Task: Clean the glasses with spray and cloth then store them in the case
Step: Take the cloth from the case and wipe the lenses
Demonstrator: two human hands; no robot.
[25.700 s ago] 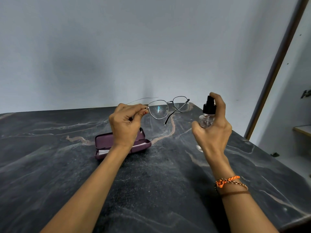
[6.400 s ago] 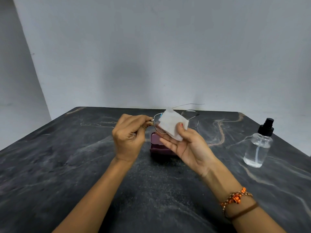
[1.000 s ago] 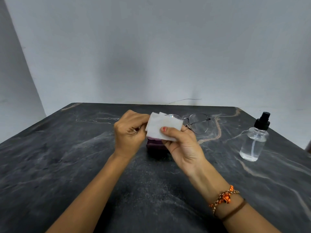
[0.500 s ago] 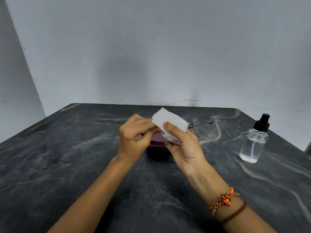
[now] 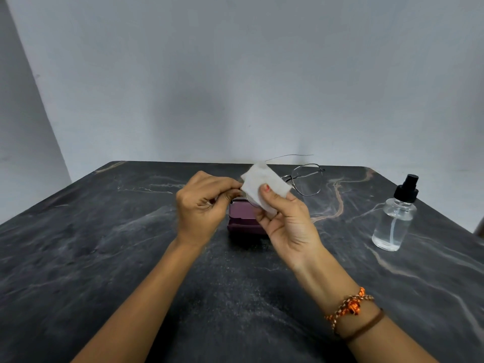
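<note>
I hold thin metal-framed glasses (image 5: 306,180) in the air above the table. My left hand (image 5: 203,208) pinches the frame at its left end. My right hand (image 5: 286,221) presses a white cloth (image 5: 264,186) around the left lens, thumb on top, so that lens is hidden. The right lens and one temple arm stick out to the right of the cloth. A purple case (image 5: 242,218) lies on the table right behind my hands, mostly covered by them.
A clear spray bottle (image 5: 395,218) with a black pump top stands upright at the right of the dark marble table (image 5: 104,244). A plain grey wall runs behind the table's far edge. A beaded bracelet is on my right wrist.
Over the last second the cloth has shifted over the left lens and tilted, my right thumb sliding with it. The glasses have stayed pinched in my left hand.
</note>
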